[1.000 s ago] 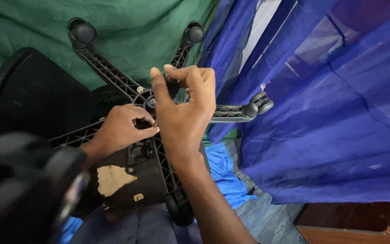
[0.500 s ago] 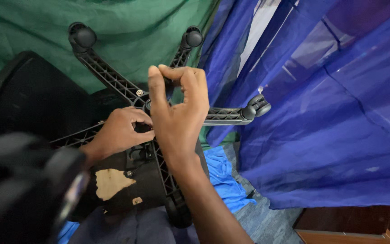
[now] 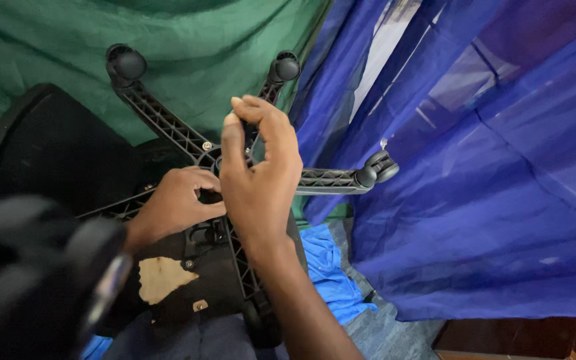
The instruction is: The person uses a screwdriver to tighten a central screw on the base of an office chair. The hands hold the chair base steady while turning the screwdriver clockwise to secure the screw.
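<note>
An upturned office chair base (image 3: 168, 127) of ribbed black plastic spreads its star arms, each tipped with a round caster (image 3: 127, 64), against green cloth (image 3: 55, 40). The right hand (image 3: 261, 180) is raised over the hub, thumb and fingers (image 3: 255, 107) pinched together, perhaps on a small part hidden behind them. The left hand (image 3: 175, 203) rests at the hub, fingers curled against the centre column. Glossy blue fabric (image 3: 488, 200) hangs at right.

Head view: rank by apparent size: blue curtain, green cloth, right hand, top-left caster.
1. blue curtain
2. green cloth
3. right hand, though nearness to the camera enlarges it
4. top-left caster
</note>
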